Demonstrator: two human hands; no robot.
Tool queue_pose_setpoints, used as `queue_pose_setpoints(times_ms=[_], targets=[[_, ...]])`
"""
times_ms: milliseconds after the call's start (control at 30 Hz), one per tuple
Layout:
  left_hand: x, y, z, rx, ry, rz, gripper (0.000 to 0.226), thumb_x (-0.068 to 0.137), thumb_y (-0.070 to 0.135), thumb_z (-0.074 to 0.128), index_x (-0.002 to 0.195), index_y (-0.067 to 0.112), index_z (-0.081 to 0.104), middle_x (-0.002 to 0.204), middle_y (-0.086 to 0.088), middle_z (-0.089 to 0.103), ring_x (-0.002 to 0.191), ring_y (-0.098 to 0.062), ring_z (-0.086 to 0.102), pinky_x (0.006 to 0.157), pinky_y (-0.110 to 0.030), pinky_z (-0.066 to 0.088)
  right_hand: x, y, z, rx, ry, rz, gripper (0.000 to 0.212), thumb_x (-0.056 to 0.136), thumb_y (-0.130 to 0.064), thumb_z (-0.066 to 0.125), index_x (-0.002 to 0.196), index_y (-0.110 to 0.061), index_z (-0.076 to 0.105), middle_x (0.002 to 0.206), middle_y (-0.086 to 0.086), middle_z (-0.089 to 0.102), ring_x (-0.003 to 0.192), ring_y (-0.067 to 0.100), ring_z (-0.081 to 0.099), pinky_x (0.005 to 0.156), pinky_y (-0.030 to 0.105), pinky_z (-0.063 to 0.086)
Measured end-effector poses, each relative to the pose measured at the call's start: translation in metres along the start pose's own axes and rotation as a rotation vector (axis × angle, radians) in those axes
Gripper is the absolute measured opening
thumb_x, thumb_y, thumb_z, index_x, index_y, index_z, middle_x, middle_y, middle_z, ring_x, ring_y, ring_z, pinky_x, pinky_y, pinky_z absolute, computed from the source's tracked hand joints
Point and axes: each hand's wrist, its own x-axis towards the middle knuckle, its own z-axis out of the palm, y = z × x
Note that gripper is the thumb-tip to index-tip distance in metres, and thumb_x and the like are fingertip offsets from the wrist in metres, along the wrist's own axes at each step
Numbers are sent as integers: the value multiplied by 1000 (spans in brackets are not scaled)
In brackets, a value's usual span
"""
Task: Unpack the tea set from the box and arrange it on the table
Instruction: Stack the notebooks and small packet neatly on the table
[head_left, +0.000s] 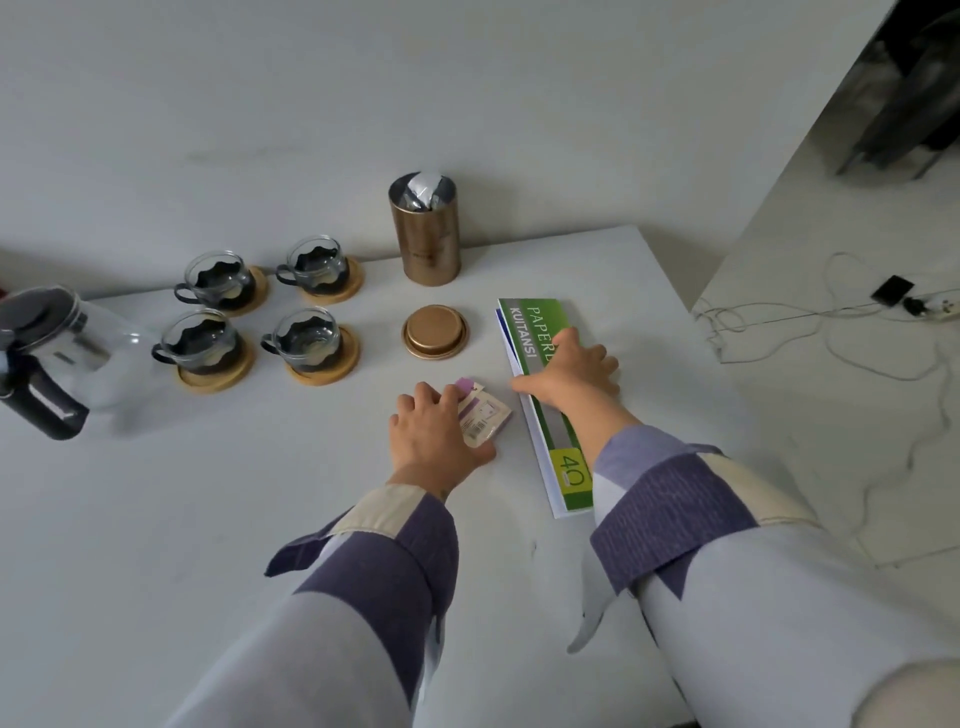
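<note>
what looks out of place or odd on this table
The copper tin stands open with a silver foil bag poking out, its lid lying apart in front. A green receipt book under the right hand and a small packet at the left hand aren't tea ware.

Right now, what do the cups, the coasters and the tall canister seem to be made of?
Cups: clear glass, see-through walls, set in dark holders, probably plastic. Coasters: light wood or bamboo, matte tan rims. Canister: copper-coloured, slightly shiny, metal or coated card; can't tell.
</note>
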Motion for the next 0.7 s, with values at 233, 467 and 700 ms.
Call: queue_pose_setpoints(times_ms=[233, 467, 700], targets=[[51, 37, -10, -65, 74, -47, 72, 70, 58, 65, 131, 28, 41, 123, -3, 45, 111, -27, 43, 90, -36, 39, 58, 12, -41, 80, -14, 24, 85, 63, -47, 77, 131, -27, 30, 127, 14, 37, 121, 34, 34, 94, 50, 44], [114, 77, -9, -122, 79, -58, 70, 72, 60, 62, 131, 28, 42, 122, -3, 48, 107, -25, 44, 90, -36, 44, 131, -11, -72, 21, 40, -54, 81, 63, -46, 74, 130, -28, 32, 125, 13, 37, 117, 33, 35, 87, 44, 42], [146, 87, -1, -139, 59, -105, 73, 75, 58, 64, 136, 29, 38, 129, -2, 45, 114, -25, 42, 95, -36, 41, 171, -26, -56, -121, 106, -105, 84, 62, -56, 75, 130, -25, 37, 127, 13, 39, 117, 32, 38, 89, 39, 38]])
